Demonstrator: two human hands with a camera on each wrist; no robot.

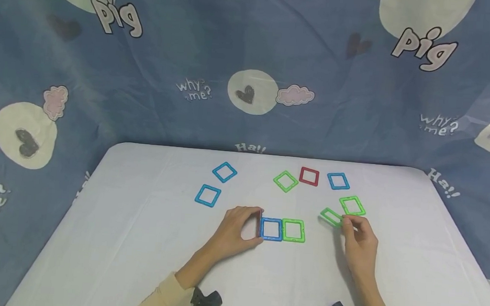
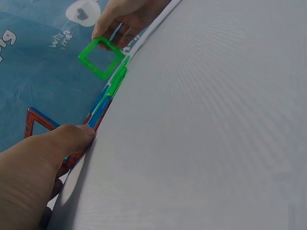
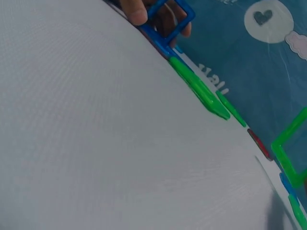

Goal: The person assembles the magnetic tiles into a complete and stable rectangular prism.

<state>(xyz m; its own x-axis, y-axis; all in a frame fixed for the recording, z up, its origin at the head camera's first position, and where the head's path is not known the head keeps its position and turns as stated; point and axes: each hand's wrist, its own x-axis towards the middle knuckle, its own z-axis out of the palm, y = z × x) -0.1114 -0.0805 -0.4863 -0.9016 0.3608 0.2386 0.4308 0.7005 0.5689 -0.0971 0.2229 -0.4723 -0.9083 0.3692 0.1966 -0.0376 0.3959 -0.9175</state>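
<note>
My left hand (image 1: 235, 231) grips an upright square magnetic tile between thumb and fingers. Red shows on the near side of this upright piece (image 2: 30, 123) in the left wrist view, with blue along its top edge; in the right wrist view it looks blue. It stands at the left edge of a flat blue tile (image 1: 271, 240), which touches a flat green tile (image 1: 303, 231) on its right. My right hand (image 1: 361, 244) pinches another green tile (image 1: 331, 216) by one corner, tilted and lifted off the table. The left hand's fingertips are partly hidden.
On the white table (image 1: 133, 250) lie loose square tiles: two blue ones (image 1: 208, 195) at back left, then a green (image 1: 286, 181), a red (image 1: 309, 176), a blue (image 1: 339, 181) and a green one (image 1: 352, 205) toward back right. A patterned blue cloth (image 1: 154, 93) hangs behind.
</note>
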